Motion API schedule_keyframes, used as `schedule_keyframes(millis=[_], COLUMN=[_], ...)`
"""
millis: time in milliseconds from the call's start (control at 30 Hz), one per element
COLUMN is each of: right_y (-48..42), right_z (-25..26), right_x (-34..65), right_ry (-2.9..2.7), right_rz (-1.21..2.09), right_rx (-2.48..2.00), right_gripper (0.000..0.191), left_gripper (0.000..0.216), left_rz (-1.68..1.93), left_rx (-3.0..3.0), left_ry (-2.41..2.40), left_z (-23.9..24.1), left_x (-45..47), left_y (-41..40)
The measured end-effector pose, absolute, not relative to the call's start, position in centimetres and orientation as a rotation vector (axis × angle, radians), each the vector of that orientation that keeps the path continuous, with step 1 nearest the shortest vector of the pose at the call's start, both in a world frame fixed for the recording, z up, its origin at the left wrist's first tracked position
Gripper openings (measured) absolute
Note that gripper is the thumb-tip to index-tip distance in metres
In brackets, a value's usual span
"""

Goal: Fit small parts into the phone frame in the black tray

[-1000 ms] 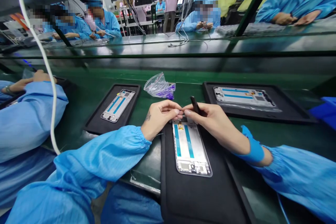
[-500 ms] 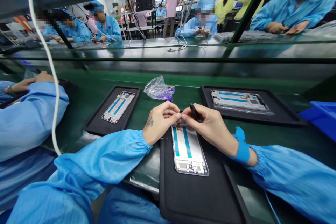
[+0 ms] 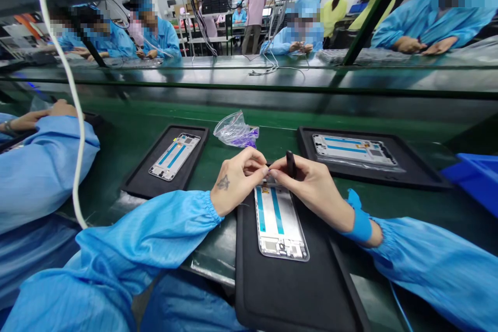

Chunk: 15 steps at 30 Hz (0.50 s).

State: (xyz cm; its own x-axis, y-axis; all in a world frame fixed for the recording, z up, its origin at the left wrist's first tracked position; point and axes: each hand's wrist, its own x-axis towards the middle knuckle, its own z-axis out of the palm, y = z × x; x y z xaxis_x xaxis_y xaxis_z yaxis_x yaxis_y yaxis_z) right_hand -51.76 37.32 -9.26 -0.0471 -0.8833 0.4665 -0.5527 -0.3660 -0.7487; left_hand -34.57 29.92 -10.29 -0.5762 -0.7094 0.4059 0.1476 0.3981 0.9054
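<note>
A silver phone frame (image 3: 287, 236) with blue adhesive strips lies on the black tray (image 3: 286, 295) in front of me. My left hand (image 3: 236, 180) is above its far end, thumb and forefinger pinched together. Against those fingertips my right hand (image 3: 319, 192) pinches too. Whatever tiny piece is between the fingertips is too small to name. A black pen-like tool (image 3: 290, 163) is also gripped in my right hand, pointing up between thumb and fingers. My fingers partly hide the frame's far edge and its small flex cable (image 3: 265, 190).
Two more black trays hold phone frames, one at left (image 3: 175, 157) and one at right (image 3: 354, 149). A clear plastic bag with purple pieces (image 3: 237, 132) lies between. A blue bin (image 3: 476, 176) stands far right. A white cable (image 3: 73, 88) hangs left, near a co-worker's sleeve (image 3: 50, 166).
The black tool in my right hand has tilted more upright. My fingertips stay together over the frame's far end, and the frame has not moved.
</note>
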Motion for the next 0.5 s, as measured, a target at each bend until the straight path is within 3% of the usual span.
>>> schedule_keyframes(millis=[500], right_y=[37.21], right_z=[-9.22], right_x=[-51.58], right_ry=[1.45], right_rz=[-1.389], right_rx=[-1.739], right_gripper=[0.024], left_gripper=[0.011], left_rz=[-1.268], left_rx=[0.505], left_ry=[-1.842], left_z=[-10.45], left_x=[-34.66], left_y=[30.03])
